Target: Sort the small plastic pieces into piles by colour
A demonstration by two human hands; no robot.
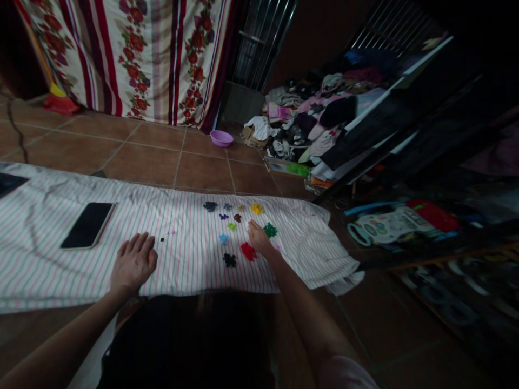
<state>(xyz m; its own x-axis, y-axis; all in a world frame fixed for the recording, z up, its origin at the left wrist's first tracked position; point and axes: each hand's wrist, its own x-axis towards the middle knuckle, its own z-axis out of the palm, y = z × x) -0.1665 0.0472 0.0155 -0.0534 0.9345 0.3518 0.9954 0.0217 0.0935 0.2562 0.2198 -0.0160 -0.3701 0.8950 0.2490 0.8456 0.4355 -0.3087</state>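
Note:
My left hand (pixel 133 262) rests palm down on the striped cloth (pixel 188 270), fingers stretched out. Just right of it lie a small black piece (pixel 162 239) and a tiny pink piece (pixel 173 232). My right hand (pixel 258 236) is among little piles of coloured pieces, its fingers closed together; what they hold, if anything, is hidden. Around it are a green pile (pixel 270 230), a red pile (pixel 248 251), a brown pile (pixel 237 218) and a yellow pile (pixel 257 208). Farther left are lime pieces (pixel 231 226), light blue pieces (pixel 224 239) and a black pile (pixel 230 260).
A phone (pixel 88 226) lies on the cloth beyond my left hand, and a dark flat object (pixel 11 183) sits at the left edge. On the tiled floor stand a purple basin (pixel 221 139) and a heap of clothes (pixel 308 116). A colourful plastic toy (pixel 389 226) is at right.

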